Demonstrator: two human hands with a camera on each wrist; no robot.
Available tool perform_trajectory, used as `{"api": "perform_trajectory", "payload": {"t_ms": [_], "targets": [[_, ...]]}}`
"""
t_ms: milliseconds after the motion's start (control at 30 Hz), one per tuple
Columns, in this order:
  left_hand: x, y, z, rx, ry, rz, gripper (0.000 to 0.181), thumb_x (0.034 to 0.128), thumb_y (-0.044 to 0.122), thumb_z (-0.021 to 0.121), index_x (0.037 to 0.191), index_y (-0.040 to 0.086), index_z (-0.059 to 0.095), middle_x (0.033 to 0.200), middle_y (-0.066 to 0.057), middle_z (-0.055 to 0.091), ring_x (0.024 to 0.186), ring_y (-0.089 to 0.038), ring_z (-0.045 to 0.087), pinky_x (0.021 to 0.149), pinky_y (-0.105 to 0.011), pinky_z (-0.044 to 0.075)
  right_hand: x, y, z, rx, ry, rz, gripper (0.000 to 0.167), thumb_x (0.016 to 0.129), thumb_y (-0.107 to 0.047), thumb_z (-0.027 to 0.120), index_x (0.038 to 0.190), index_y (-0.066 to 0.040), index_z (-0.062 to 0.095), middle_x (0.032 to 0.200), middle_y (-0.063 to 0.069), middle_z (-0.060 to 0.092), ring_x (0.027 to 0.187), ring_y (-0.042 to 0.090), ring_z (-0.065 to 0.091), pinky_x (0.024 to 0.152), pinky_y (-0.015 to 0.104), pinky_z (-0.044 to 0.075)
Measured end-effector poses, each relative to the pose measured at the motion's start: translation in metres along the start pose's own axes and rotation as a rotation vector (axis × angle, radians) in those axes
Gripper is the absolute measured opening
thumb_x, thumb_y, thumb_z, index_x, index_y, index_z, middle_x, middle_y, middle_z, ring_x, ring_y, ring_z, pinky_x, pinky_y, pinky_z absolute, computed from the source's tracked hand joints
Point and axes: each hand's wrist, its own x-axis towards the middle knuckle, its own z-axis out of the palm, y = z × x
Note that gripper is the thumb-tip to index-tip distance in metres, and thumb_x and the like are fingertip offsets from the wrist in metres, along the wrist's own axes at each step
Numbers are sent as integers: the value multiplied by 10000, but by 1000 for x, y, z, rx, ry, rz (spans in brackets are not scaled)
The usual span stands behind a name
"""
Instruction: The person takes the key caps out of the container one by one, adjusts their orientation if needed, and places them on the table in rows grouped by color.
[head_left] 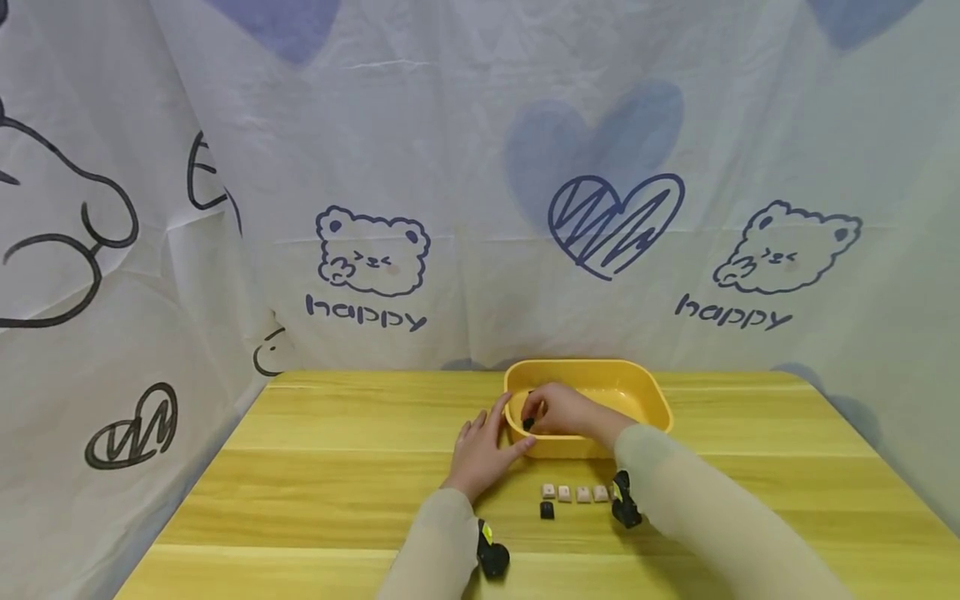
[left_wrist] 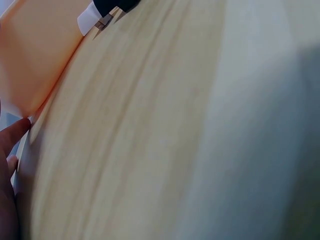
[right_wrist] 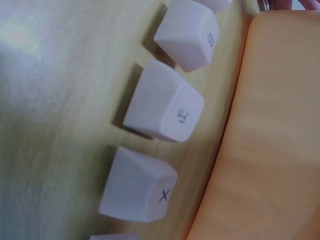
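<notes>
My right hand [head_left: 561, 408] reaches into the yellow plastic box [head_left: 592, 448], its fingers curled and pinching a small black keycap [head_left: 528, 423] near the left end. At the front left corner, my left hand [head_left: 480, 457] touches the outside of the box with thumb and fingers spread fairly straight. In front of the box stand several white keycaps [head_left: 565, 494] in a row, and one black keycap [head_left: 547, 510] lies nearer me. Up close in the right wrist view, the white keycaps [right_wrist: 165, 105] bear printed characters, beside the box wall [right_wrist: 265, 130].
The box stands near the back of a wood-grain table [head_left: 360, 475]. Behind it hangs a pale cloth [head_left: 480, 183] printed with hearts and bears. A black wrist camera [head_left: 624, 500] on the right sleeve hides part of the keycap row's right end.
</notes>
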Motion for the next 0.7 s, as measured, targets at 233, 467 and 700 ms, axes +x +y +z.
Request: {"api": "perform_trajectory", "payload": {"t_ms": [233,467,700], "targets": [[0,0,0,-2,-21,-20,852,860,706,534,1553,313,232,1517,-64,403,1400,-361,312,1155,-532,132,-5,-5,-9,57,34,27,151,830,-5,737,967,-68,728,901,13,680,748,137,553,697,293,494],[0,0,-1,-17,-15,-23,852,856,709,537,1551,323,234,1513,-71,408,1397,-376,310,1155,-538,120,-13,-14,-23,75,97,1,174,869,-62,732,1042,-63,723,949,-29,671,807,156,550,766,322,491],[1,-1,1,-22,-18,-23,851,853,717,532,1550,330,234,1505,-70,420,1396,-385,309,1154,-544,119,-26,-17,-32,95,132,-90,184,856,-58,744,1036,-28,716,957,-14,680,794,183,575,728,292,515]]}}
